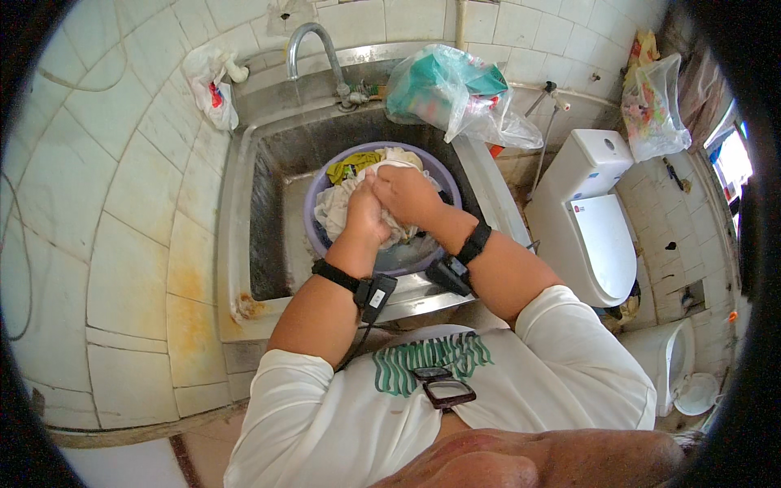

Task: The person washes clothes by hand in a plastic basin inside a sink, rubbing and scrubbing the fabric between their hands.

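Observation:
A round purple basin [313,213] stands in the stainless steel sink [272,195], holding wet laundry and water. White cloth [335,207] fills much of it, and a yellow-green cloth [351,165] lies along the far left side. My left hand [364,207] and my right hand [407,193] meet over the basin, both closed on the white cloth. The fingers press close together, so the part of the cloth between them is mostly hidden. Each wrist wears a black strap with a small black device.
A curved metal faucet [313,32] rises behind the sink. A clear plastic bag with green and red contents [455,89] rests on the sink's far right corner. White bags hang at the left wall [213,89] and right wall [653,110]. A white toilet [598,236] stands to the right.

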Demonstrator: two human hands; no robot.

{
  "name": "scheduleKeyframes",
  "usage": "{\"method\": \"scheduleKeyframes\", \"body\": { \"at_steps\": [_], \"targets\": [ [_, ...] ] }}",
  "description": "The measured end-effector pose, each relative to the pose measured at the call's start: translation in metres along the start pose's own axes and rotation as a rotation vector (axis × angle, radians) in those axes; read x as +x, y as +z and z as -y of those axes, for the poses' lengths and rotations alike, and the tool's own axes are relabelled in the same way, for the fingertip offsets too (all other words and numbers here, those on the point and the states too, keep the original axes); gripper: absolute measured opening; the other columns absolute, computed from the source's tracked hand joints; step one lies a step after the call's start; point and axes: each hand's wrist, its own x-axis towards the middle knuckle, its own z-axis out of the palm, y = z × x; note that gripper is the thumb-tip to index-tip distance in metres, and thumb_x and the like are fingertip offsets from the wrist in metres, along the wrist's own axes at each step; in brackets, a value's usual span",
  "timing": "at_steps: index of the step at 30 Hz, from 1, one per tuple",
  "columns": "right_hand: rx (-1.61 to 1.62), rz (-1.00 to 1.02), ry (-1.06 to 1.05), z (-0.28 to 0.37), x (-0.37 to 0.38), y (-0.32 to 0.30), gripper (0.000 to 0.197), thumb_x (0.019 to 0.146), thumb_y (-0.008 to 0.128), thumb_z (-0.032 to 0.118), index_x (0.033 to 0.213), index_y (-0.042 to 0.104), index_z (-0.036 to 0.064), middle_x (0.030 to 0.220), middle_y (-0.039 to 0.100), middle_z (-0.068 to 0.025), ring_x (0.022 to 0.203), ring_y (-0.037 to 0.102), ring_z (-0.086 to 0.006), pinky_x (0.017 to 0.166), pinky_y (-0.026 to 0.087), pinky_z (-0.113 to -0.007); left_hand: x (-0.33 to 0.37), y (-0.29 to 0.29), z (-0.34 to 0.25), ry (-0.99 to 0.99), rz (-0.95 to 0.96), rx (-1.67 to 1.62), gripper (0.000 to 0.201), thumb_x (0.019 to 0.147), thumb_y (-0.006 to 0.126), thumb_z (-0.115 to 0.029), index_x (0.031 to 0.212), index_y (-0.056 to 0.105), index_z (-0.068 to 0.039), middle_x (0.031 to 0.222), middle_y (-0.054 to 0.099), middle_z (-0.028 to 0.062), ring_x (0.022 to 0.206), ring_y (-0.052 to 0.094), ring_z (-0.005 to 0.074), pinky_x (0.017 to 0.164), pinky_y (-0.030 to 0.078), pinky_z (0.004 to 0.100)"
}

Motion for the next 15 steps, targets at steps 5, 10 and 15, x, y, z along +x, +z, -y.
{"method": "scheduleKeyframes", "body": {
  "at_steps": [5,10,15],
  "targets": [
    [0.068,0.024,0.081,-0.01,0.008,0.004,0.031,0.084,0.052,0.031,0.079,0.063,0.0023,0.073,0.06,-0.0232,0.07,0.059,-0.0415,0.065,0.048,-0.046,-0.003,0.007,0.001,-0.068,-0.072,0.001,0.035,0.093,0.047,-0.034,0.114,0.053,-0.006,0.107,0.061,0.0101,0.095,0.061,0.0273,0.083,0.049,0.0436],
    [0.083,0.027,0.208,-0.025,0.01,0.002,0.031,0.083,0.054,0.031,0.082,0.063,0.0017,0.075,0.061,-0.0223,0.072,0.059,-0.0407,0.067,0.047,-0.045,-0.009,0.014,-0.002,-0.14,-0.002,0.048,0.043,0.095,0.04,-0.039,0.124,0.046,-0.007,0.121,0.054,0.0109,0.104,0.056,0.0252,0.086,0.046,0.043],
    [0.114,0.044,-0.124,0.007,-0.002,-0.004,0.028,0.082,0.057,0.031,0.08,0.064,0.0043,0.081,0.063,-0.0202,0.076,0.059,-0.039,0.07,0.047,-0.044,-0.004,0.004,-0.006,-0.117,-0.123,-0.091,0.04,0.093,0.044,-0.037,0.12,0.049,-0.007,0.118,0.056,0.0111,0.106,0.055,0.0272,0.09,0.044,0.0455]
  ]
}}
